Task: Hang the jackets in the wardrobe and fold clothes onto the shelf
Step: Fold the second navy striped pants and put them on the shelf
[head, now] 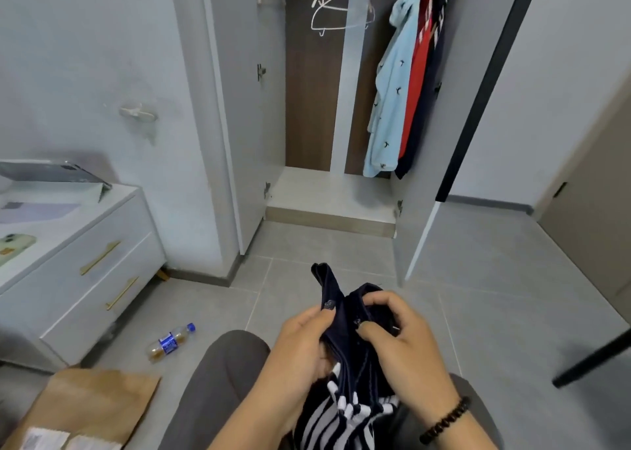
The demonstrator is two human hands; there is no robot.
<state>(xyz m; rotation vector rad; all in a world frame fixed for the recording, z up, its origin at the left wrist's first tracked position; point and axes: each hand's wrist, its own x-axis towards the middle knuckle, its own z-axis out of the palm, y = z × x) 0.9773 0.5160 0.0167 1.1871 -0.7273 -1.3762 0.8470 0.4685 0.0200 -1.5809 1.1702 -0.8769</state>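
Note:
A navy garment with white stripes (345, 412) lies in my lap, its dark collar end (329, 285) sticking up. My left hand (304, 344) grips the collar's left edge, thumb on top. My right hand (406, 340) pinches the collar's right side by a button, a dark bead bracelet on its wrist. Ahead stands the open wardrobe (327, 197). A light blue jacket (392, 91), a red garment (418, 74) and a dark one hang at its right. White empty hangers (334, 9) hang at the top middle. The wardrobe's pale bottom shelf (327, 190) is bare.
A white dresser with gold handles (88, 265) stands at the left, phones and a tablet on top. A plastic bottle (170, 342) lies on the grey tile floor. A brown paper bag (88, 408) sits at the lower left. The wardrobe's open right door (440, 163) juts out.

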